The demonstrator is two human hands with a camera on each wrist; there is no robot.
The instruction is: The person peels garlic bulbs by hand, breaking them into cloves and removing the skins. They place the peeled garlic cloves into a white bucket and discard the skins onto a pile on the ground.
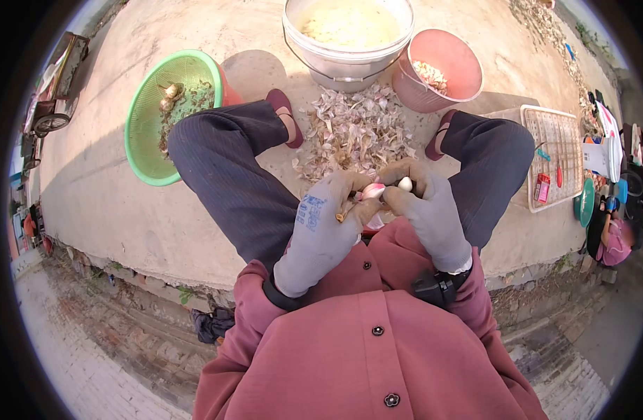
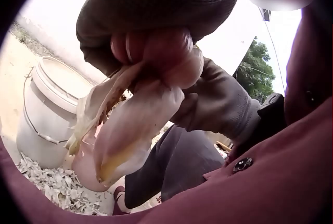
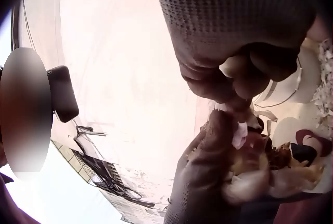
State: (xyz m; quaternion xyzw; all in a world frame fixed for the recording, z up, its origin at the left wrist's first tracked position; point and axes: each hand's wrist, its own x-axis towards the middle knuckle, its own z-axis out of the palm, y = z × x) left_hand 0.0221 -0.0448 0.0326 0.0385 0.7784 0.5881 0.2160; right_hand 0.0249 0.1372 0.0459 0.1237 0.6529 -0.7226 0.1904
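Both hands wear grey gloves and meet in front of the lap. The left hand [image 1: 321,217] grips a partly broken garlic bulb [image 1: 372,191]. In the left wrist view, pinkish-purple cloves [image 2: 166,52] show beneath its fingers, and loose papery skin [image 2: 138,127] hangs below them. Against the bulb's side, the right hand [image 1: 425,206] has its thumb close to the left thumb. A pale peeled garlic clove [image 1: 405,184] is tucked in the right hand's curled fingers, partly hidden by them in the right wrist view.
Garlic skins [image 1: 356,133] lie heaped between the feet. Beyond stand a white bucket [image 1: 349,66] with pale contents and a pink bucket [image 1: 440,70] holding garlic. A green basket [image 1: 143,133] with bulbs sits left; a crate [image 1: 556,154] with small items lies right.
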